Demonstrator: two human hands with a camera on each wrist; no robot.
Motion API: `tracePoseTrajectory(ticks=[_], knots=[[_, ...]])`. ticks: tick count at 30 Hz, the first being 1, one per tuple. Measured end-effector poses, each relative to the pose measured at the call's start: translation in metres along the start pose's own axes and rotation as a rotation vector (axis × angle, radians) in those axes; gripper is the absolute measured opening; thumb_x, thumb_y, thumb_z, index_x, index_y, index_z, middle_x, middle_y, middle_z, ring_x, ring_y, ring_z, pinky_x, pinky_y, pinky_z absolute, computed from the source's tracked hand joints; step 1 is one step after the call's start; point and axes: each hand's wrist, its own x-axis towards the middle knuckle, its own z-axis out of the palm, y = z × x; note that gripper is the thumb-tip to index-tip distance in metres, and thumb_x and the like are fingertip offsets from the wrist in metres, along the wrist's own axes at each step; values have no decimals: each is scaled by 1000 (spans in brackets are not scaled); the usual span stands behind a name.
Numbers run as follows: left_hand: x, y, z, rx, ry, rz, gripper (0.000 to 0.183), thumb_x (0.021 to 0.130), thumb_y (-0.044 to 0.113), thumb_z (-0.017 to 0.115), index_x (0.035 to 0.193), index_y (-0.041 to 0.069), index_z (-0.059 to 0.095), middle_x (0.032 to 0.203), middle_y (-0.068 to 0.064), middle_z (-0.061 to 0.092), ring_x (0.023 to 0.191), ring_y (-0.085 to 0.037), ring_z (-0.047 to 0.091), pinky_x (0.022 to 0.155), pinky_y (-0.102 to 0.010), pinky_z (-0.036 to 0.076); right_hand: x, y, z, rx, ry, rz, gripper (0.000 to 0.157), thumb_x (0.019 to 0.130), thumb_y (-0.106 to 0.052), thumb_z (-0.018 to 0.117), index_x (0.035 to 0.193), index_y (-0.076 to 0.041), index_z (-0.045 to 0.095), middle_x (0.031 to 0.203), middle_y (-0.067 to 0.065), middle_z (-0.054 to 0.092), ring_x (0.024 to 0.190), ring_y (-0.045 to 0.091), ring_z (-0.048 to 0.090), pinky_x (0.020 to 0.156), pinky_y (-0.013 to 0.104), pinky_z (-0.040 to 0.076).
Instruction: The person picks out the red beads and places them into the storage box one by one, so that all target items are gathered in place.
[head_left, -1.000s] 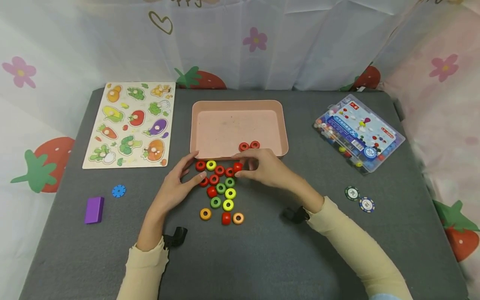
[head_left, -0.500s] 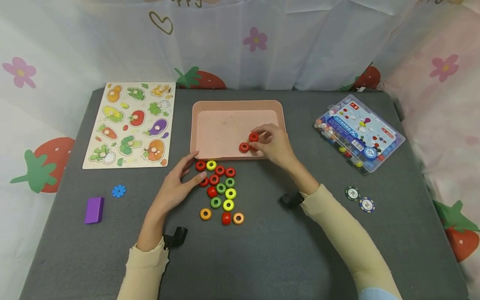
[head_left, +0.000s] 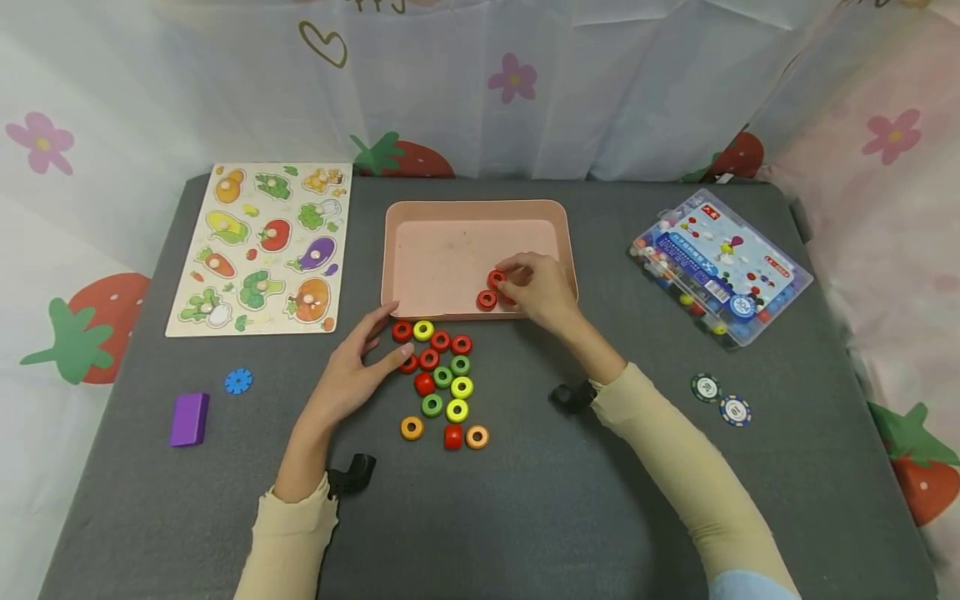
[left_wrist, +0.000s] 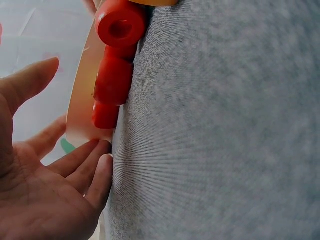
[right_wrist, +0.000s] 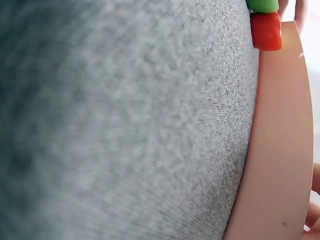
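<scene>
In the head view my right hand (head_left: 546, 290) reaches into the front right of the pink tray (head_left: 435, 218). Its thumb and index finger pinch a red bead (head_left: 496, 279). Next to it in the tray lies another red bead (head_left: 487, 300), and one more is partly hidden by the fingers. My left hand (head_left: 351, 373) rests at the tray's front left corner with relaxed fingers. Its thumb is by a red bead (head_left: 408, 364) at the edge of a group of ring-shaped beads. In the left wrist view, the left hand (left_wrist: 55, 185) has its fingertips at the tray's side (left_wrist: 80, 100).
Red, yellow, green and orange beads, such as a green bead (head_left: 432, 406), lie in front of the tray. A vegetable puzzle board (head_left: 258, 250) is at the left, above a blue disc (head_left: 238, 382) and purple block (head_left: 188, 420). At right are a plastic case (head_left: 720, 267) and poker chips (head_left: 735, 410).
My right hand has carried a red bead from the group into the tray, then shifted slightly left and down with it. The left hand has stayed in place.
</scene>
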Motion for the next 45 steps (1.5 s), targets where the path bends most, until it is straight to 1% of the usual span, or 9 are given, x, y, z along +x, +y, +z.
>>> tracePoseTrajectory(ticks=[3, 5, 11, 16, 22, 26, 33, 38, 45], knots=[[0, 0, 0, -7, 1, 1, 68, 95, 36, 69, 155, 25, 37, 158, -4, 40, 147, -23, 35, 120, -48, 30, -3, -2, 0, -3, 6, -1, 21, 87, -7, 77, 108, -5, 75, 98, 12, 68, 85, 22, 60, 64, 26, 52], [-1, 0, 0, -9, 1, 0, 69, 95, 35, 69, 155, 24, 37, 158, -4, 40, 147, -23, 35, 120, -48, 30, -7, -3, 1, -5, 17, -34, 20, 87, -7, 77, 107, -5, 75, 99, 11, 68, 86, 24, 60, 68, 29, 52], [-1, 0, 0, 0, 5, 0, 69, 95, 35, 69, 155, 25, 38, 158, -3, 39, 147, -23, 35, 120, -48, 30, -29, -15, 10, 64, -2, -237, 14, 86, -5, 77, 101, -3, 75, 95, 8, 69, 86, 25, 60, 75, 36, 52], [0, 1, 0, 9, 7, -4, 67, 96, 33, 69, 154, 24, 38, 159, -3, 38, 147, -23, 35, 120, -48, 31, -47, -24, 17, 137, -135, -305, 12, 89, -5, 74, 101, -3, 75, 90, 2, 71, 76, 13, 63, 66, 28, 53], [0, 2, -1, 5, 5, -6, 66, 96, 30, 69, 154, 22, 39, 159, -4, 38, 147, -23, 35, 120, -48, 31, -54, -23, 21, 46, -356, -276, 28, 89, -3, 74, 116, -9, 74, 88, 2, 71, 67, 11, 63, 57, 22, 47], [0, 3, 0, 4, 3, -5, 66, 96, 31, 68, 154, 22, 39, 158, -5, 39, 147, -23, 35, 120, -48, 31, -55, -20, 26, 26, -425, -248, 33, 90, 0, 72, 122, -8, 71, 89, 4, 70, 60, 14, 66, 51, 22, 48], [0, 3, 0, 16, 9, -9, 65, 96, 34, 68, 154, 23, 39, 159, -5, 38, 147, -24, 35, 119, -48, 31, -56, -20, 27, 12, -448, -212, 29, 88, -7, 77, 117, -9, 73, 108, 3, 70, 52, 15, 65, 48, 26, 51], [0, 4, 0, 13, 8, -15, 65, 96, 34, 68, 154, 24, 39, 159, -5, 38, 146, -24, 35, 119, -48, 31, -57, -20, 23, 31, -459, -240, 33, 88, -11, 78, 120, -8, 72, 109, 2, 66, 52, 15, 63, 50, 26, 53], [0, 4, 0, 8, 8, -13, 65, 96, 33, 68, 154, 23, 40, 158, -6, 39, 146, -24, 36, 119, -48, 31, -51, -21, 11, 59, -316, -354, 32, 85, -11, 81, 116, -8, 73, 101, -1, 65, 75, 10, 60, 64, 27, 51]])
